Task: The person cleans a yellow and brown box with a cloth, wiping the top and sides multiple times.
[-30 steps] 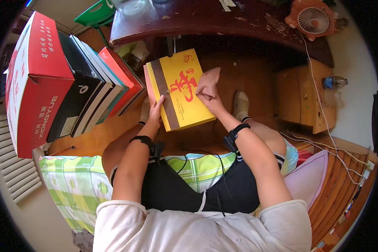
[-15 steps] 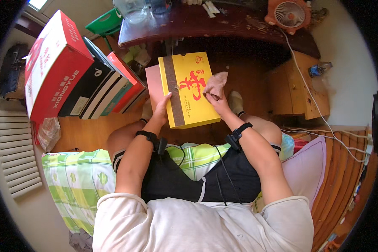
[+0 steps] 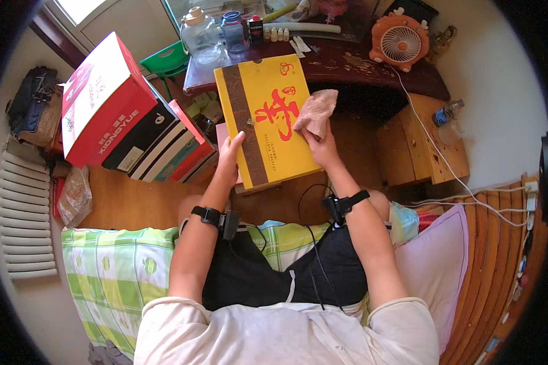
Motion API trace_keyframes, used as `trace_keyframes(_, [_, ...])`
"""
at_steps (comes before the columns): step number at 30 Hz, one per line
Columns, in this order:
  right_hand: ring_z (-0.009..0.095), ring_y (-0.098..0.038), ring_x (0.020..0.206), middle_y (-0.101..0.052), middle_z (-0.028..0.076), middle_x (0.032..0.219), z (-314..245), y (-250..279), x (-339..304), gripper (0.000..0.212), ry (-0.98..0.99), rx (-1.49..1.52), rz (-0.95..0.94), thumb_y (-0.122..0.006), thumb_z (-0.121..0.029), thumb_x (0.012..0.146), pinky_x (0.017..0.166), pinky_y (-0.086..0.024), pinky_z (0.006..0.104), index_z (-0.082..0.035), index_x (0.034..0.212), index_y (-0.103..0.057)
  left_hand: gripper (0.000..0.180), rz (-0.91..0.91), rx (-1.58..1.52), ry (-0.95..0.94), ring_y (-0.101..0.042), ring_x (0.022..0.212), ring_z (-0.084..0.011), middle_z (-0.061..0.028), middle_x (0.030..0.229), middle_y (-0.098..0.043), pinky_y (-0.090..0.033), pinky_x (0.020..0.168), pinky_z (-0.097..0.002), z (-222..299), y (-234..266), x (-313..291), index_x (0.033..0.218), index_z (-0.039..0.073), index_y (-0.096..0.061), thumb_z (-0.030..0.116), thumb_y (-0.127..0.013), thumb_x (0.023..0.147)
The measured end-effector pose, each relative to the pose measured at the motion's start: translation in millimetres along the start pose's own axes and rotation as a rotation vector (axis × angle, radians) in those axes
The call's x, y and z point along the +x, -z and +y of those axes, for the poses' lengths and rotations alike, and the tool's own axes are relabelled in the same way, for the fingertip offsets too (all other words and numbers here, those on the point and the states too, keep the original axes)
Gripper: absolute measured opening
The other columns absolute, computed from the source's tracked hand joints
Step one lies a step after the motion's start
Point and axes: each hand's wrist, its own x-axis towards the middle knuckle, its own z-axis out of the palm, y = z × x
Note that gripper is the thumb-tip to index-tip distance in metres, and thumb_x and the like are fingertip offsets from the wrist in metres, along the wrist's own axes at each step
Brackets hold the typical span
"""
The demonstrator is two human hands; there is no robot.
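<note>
A yellow cardboard box (image 3: pixel 274 155) with a brown band and red lettering is tilted in front of me, above my knees. My left hand (image 3: pixel 229 159) grips its left edge, thumb along the side, the other fingers mostly hidden. On the box's right side, my right hand (image 3: pixel 323 149) is closed on a crumpled pinkish-brown cloth (image 3: pixel 319 109), which lies against the front face and overhangs the right edge. Behind the box's lower left, part of a pink box (image 3: pixel 221 131) shows.
Stacked boxes in red, black and teal (image 3: pixel 128 131) stand at my left. Ahead is a dark red desk (image 3: pixel 347 76) with jugs, small bottles and an orange fan (image 3: pixel 402 41). A wooden cabinet (image 3: pixel 429 143) and a white cable lie to the right. I sit on a green checked bedspread (image 3: pixel 122 261).
The yellow box has been raised and tilted more toward me, its top leaning left. The cloth is spread higher in my right hand. The whole view has shifted, showing more of the desk.
</note>
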Motion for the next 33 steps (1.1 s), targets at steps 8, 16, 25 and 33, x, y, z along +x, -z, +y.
trace_keyframes(8, [0.021,-0.06,0.12,-0.059,0.014,0.136,14,19,55,0.07,0.053,-0.246,0.038,-0.065,-0.018,0.098,0.099,-0.047,0.0328,-0.009,0.155,-0.026,0.058,0.066,-0.008,0.0,-0.058,0.1,-0.0154,-0.0061,0.113,-0.058,-0.048,0.084,-0.0309,-19,-6,62,0.131,0.003,-0.048,0.043,-0.065,0.093])
trace_keyframes(16, [0.04,-0.047,0.132,-0.045,0.021,0.145,8,24,66,0.066,0.263,-0.565,0.07,-0.066,-0.02,0.094,0.107,-0.041,0.0435,-0.007,0.15,-0.033,0.054,0.078,-0.07,0.032,-0.063,0.101,-0.0174,-0.0085,0.113,-0.063,-0.05,0.087,-0.0317,-12,-22,81,0.13,0.001,-0.052,0.043,-0.061,0.096])
trace_keyframes(25, [0.039,-0.025,0.148,-0.034,0.013,0.156,-19,-5,105,0.048,0.437,-1.046,0.091,-0.069,-0.018,0.086,0.114,-0.019,0.0685,-0.007,0.131,-0.057,0.053,0.105,-0.087,0.034,-0.063,0.1,-0.0173,-0.0077,0.113,-0.064,-0.05,0.087,-0.0318,-19,-27,87,0.127,0.001,-0.054,0.043,-0.062,0.096])
trace_keyframes(33, [0.033,-0.044,0.133,-0.052,0.009,0.139,-49,-53,128,0.038,0.69,-1.081,-0.061,-0.064,-0.013,0.083,0.112,-0.029,0.0532,-0.006,0.12,-0.065,0.05,0.079,-0.118,0.049,-0.064,0.091,-0.0148,-0.0055,0.107,-0.064,-0.052,0.078,-0.0295,-17,-29,86,0.124,0.002,-0.055,0.043,-0.061,0.097])
